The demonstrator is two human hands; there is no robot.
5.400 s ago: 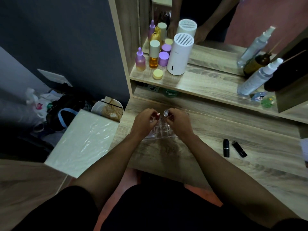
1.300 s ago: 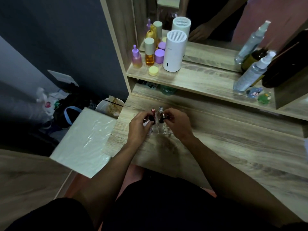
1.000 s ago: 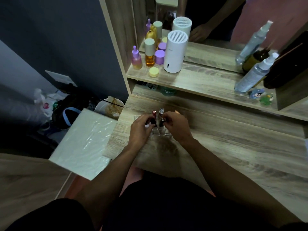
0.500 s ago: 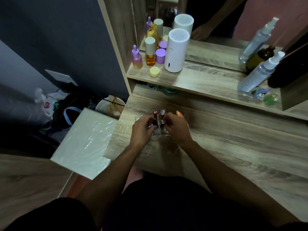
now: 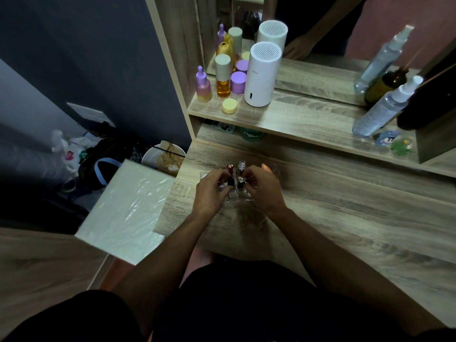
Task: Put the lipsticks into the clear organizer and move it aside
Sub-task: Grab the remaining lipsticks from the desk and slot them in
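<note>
The clear organizer (image 5: 240, 196) stands on the wooden desk (image 5: 345, 218) near its left end. A red-topped lipstick (image 5: 230, 166) and a silver-topped lipstick (image 5: 241, 165) stand upright in its back cells. Two black lipsticks (image 5: 231, 182) sit in the cells in front of them. My left hand (image 5: 209, 193) grips the organizer's left side and my right hand (image 5: 265, 192) grips its right side. The fingertips of both hands curl in over the black lipsticks and hide most of the organizer's walls.
A shelf (image 5: 308, 124) behind the desk carries a white cylinder (image 5: 262, 75), purple and amber bottles (image 5: 223, 77), a yellow jar (image 5: 229, 106) and spray bottles (image 5: 385, 107). A mirror is behind it. A white board (image 5: 125, 213) and a bowl (image 5: 164, 156) lie left of the desk.
The two black lipsticks that lay on the desk at the right 5.4 s ago are gone from there. Over the last second both hands have stayed on the organizer, which has barely shifted.
</note>
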